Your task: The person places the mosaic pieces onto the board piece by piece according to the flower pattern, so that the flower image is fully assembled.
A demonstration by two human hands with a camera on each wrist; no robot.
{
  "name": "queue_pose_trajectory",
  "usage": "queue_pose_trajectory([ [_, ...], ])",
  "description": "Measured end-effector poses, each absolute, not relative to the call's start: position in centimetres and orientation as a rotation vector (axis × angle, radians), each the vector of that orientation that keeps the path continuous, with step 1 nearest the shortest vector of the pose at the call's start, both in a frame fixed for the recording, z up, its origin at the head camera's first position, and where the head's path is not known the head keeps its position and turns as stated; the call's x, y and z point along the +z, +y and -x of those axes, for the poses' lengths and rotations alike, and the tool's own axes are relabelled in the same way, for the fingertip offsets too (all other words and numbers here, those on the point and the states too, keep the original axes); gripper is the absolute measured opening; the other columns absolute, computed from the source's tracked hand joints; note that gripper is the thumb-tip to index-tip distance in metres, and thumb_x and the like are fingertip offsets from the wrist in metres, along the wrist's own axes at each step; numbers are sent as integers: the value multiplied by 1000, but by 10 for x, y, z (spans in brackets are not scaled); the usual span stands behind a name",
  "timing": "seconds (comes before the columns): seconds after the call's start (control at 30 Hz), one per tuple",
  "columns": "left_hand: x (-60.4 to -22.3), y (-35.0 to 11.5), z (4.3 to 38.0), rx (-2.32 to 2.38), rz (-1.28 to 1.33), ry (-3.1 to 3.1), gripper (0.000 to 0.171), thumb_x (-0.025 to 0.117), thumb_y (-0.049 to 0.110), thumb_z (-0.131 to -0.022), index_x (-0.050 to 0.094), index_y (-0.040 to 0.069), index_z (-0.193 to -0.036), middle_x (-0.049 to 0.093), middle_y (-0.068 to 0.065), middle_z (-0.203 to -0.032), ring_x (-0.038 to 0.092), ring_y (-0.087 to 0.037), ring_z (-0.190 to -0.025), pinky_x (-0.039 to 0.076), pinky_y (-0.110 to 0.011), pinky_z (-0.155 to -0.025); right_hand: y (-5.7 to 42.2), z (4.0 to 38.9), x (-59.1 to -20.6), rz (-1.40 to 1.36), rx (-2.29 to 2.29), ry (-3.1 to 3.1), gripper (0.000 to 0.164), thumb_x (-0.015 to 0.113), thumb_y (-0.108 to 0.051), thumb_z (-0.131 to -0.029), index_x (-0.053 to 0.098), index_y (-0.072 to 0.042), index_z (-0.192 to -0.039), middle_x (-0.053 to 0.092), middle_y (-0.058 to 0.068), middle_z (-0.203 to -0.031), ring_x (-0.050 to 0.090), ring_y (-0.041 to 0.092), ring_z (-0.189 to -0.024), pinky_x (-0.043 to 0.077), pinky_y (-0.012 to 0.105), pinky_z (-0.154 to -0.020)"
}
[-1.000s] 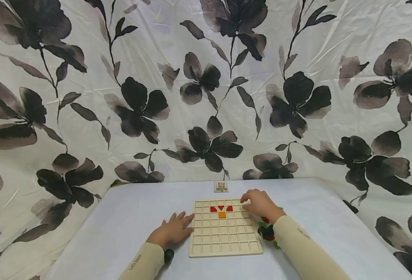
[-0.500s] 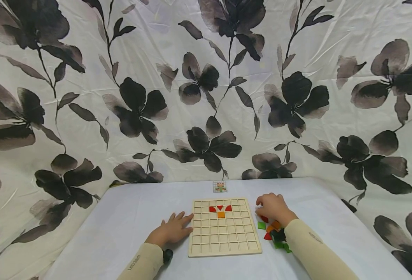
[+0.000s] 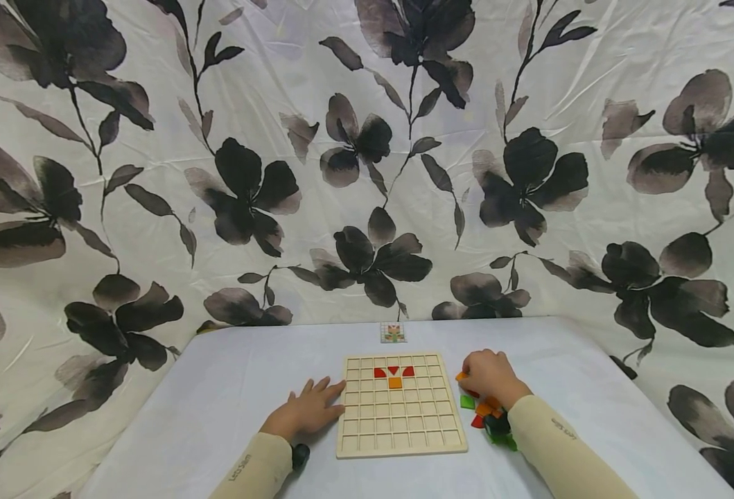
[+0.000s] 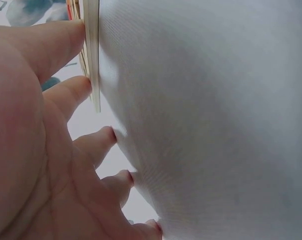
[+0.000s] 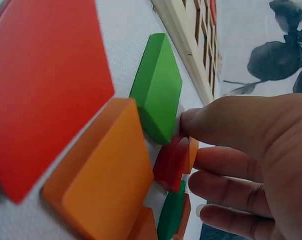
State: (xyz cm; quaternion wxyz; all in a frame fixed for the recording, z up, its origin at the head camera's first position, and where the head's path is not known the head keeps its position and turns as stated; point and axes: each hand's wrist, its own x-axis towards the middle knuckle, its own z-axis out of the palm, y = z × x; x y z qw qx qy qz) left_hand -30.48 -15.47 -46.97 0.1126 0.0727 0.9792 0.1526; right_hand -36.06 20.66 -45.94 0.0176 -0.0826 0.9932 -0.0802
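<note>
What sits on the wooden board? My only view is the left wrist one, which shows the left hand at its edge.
Observer: Three red pieces and an orange square sit in the grid of the board.
Operator: What is off to its right?
Observer: The right hand, with an orange piece at its fingertips; whether it is gripped, I can't tell.
Operator: Anything past the board's far edge?
Observer: Yes, a small patterned card lies there.
</note>
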Motion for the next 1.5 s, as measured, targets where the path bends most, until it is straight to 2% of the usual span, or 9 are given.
queue_pose_trajectory([
  [0.13,-471,-155,304,450,-216,2874,58,55,46,-95,43,24,-147,33,-15,-156,20,-48,-145,14,-75,-108,206,362,-461,249,-288,3072,17,75,-24,-77,72,-14,-90,64,-4,-77,51,19,-76,42,45,-85],
  [0.33,-469,-154,302,493,-232,2877,57,55,44,-95,44,22,-147,33,-16,-156,20,-49,-145,13,-75,-109,201,362,-459,289,-314,3100,21,74,-27,-78,72,-14,-94,66,-3,-83,53,19,-79,42,46,-86],
  [0.6,-469,-155,303,491,-247,2883,57,53,45,-96,43,23,-147,32,-16,-156,20,-48,-145,14,-75,-109,187,360,-448,386,-354,3157,29,78,-30,-79,74,-14,-103,70,-3,-95,59,20,-90,43,47,-89],
  [0.93,-467,-155,305,495,-245,2867,58,54,45,-95,43,22,-147,32,-17,-156,19,-49,-145,12,-76,-108,160,354,-447,563,-473,3132,23,78,-28,-81,75,-18,-102,71,-7,-97,60,20,-96,43,46,-87],
  [1.17,-470,-157,302,519,-253,2836,57,54,44,-96,44,21,-146,32,-17,-156,19,-51,-144,12,-77,-107,145,347,-455,679,-578,3076,25,78,-27,-82,75,-15,-104,73,-4,-100,61,21,-98,41,44,-86],
  [1.37,-472,-157,305,504,-271,2852,58,54,46,-95,44,22,-146,32,-17,-156,19,-51,-144,12,-77,-107,135,349,-458,764,-581,3069,17,75,-25,-84,76,-17,-100,74,-5,-100,62,20,-98,38,40,-83],
  [1.5,-473,-158,307,511,-265,2849,58,54,46,-95,44,22,-147,32,-17,-156,19,-51,-144,12,-77,-107,131,349,-460,779,-577,3066,16,74,-22,-83,76,-16,-98,74,-4,-99,63,22,-99,39,41,-83],
])
